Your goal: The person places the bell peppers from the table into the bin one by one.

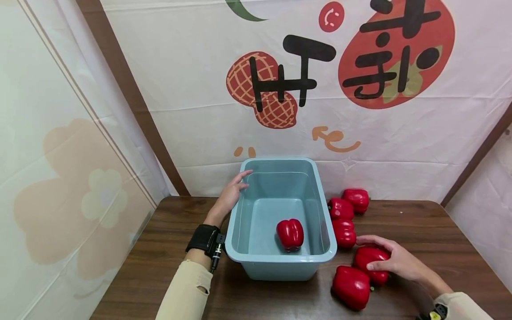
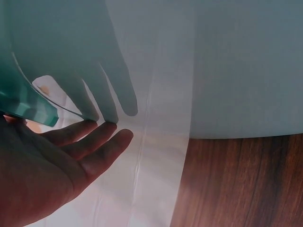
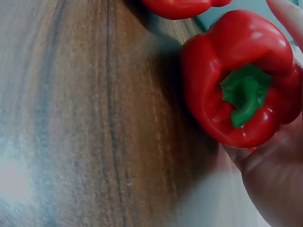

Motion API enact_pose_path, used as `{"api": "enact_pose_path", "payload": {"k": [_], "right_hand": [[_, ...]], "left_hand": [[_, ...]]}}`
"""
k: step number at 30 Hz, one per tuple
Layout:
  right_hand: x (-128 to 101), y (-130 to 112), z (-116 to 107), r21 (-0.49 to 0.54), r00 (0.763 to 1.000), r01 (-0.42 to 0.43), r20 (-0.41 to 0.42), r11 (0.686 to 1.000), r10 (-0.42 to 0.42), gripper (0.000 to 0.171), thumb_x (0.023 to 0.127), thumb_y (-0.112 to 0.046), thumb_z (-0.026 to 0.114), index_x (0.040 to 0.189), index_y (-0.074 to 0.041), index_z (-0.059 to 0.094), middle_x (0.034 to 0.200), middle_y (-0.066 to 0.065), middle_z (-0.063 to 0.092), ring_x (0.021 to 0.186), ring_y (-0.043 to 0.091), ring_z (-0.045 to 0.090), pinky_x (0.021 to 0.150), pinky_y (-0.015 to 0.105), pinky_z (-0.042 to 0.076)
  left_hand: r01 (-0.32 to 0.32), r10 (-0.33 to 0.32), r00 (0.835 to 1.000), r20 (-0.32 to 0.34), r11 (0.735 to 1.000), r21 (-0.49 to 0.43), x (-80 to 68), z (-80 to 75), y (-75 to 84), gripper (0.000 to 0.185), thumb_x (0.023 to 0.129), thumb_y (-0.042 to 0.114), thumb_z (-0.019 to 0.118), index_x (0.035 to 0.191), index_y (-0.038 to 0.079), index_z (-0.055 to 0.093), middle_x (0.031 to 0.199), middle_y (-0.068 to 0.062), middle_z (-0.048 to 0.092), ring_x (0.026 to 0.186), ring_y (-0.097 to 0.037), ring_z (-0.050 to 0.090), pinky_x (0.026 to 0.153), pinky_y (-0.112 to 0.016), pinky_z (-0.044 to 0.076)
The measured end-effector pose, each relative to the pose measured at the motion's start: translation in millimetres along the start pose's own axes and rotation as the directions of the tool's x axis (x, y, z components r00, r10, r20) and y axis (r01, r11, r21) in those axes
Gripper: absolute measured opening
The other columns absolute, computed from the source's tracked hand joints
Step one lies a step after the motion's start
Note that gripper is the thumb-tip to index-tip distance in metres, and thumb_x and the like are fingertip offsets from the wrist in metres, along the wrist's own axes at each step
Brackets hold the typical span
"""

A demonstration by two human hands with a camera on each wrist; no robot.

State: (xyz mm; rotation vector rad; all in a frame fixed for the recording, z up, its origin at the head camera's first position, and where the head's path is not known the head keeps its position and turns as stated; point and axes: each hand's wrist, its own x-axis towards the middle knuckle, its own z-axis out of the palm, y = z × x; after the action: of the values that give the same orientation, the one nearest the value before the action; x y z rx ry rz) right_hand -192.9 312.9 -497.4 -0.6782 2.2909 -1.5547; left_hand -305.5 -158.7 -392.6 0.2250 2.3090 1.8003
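Head view: right hand (image 1: pixel 394 260) curled over a red pepper (image 1: pixel 370 262) lying on the bench (image 1: pixel 168 249) near its right front part, thumb along the near side, fingers over the top. Right wrist view: same pepper (image 3: pixel 236 80) cupped against the palm, green stem (image 3: pixel 245 92) facing the camera. Left hand (image 1: pixel 231 193) laid with straight, spread fingers against the left wall of the blue tub (image 1: pixel 280 262), gripping nothing; fingers (image 2: pixel 90 142) seen flat and extended in the left wrist view. Tub set at the bench's middle, back against the wall, one pepper inside (image 1: pixel 290 233). Four more peppers (image 1: pixel 346 222) just right of the tub, one (image 1: pixel 351 286) toward the front edge.
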Motion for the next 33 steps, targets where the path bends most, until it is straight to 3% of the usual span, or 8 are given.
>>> {"api": "enact_pose_path", "payload": {"k": [8, 13, 20, 33], "right_hand": [[0.5, -0.2, 2.7, 0.012, 0.996, -0.086, 0.020, 0.996, 0.086, 0.084, 0.085, -0.013, 0.072, 0.154, -0.004, 0.024, 0.138, 0.033, 0.042, 0.110, 0.006, 0.058, 0.083, 0.035, 0.056], [0.2, 0.8, 1.3, 0.029, 0.993, -0.105, 0.050, 0.994, 0.103, 0.090, 0.085, -0.014, 0.071, 0.157, -0.008, 0.018, 0.142, 0.034, 0.037, 0.112, 0.008, 0.058, 0.084, 0.035, 0.056], [-2.1, -0.1, 0.7, 0.025, 0.986, -0.142, 0.086, 0.990, 0.140, 0.085, 0.089, -0.015, 0.067, 0.158, -0.009, 0.018, 0.142, 0.035, 0.040, 0.110, 0.010, 0.060, 0.083, 0.035, 0.056], [-6.5, 2.5, 1.2, 0.079, 0.988, -0.120, 0.109, 0.990, 0.111, 0.072, 0.091, -0.011, 0.064, 0.154, -0.002, 0.029, 0.139, 0.032, 0.045, 0.111, 0.014, 0.059, 0.085, 0.039, 0.057]], "left_hand": [[0.010, -0.010, 1.000, 0.001, 1.000, -0.008, 0.2, -0.5, 1.1, 0.051, 0.104, 0.017, 0.032, 0.154, 0.024, 0.033, 0.164, -0.007, 0.016, 0.131, -0.042, 0.044, 0.084, -0.041, 0.053], [-0.004, 0.005, 1.000, 0.006, 1.000, -0.020, 0.1, -1.1, 1.4, 0.050, 0.104, 0.016, 0.032, 0.154, 0.024, 0.033, 0.164, -0.008, 0.016, 0.133, -0.045, 0.040, 0.086, -0.044, 0.052], [-0.014, 0.014, 1.000, 0.010, 1.000, -0.015, 0.8, -1.9, 1.3, 0.050, 0.104, 0.016, 0.031, 0.154, 0.022, 0.032, 0.164, -0.009, 0.015, 0.133, -0.045, 0.039, 0.088, -0.044, 0.051], [-0.008, 0.008, 1.000, -0.001, 1.000, -0.018, -0.3, -0.5, -0.6, 0.049, 0.104, 0.017, 0.032, 0.153, 0.024, 0.035, 0.163, -0.008, 0.018, 0.132, -0.045, 0.041, 0.088, -0.044, 0.051]]}}
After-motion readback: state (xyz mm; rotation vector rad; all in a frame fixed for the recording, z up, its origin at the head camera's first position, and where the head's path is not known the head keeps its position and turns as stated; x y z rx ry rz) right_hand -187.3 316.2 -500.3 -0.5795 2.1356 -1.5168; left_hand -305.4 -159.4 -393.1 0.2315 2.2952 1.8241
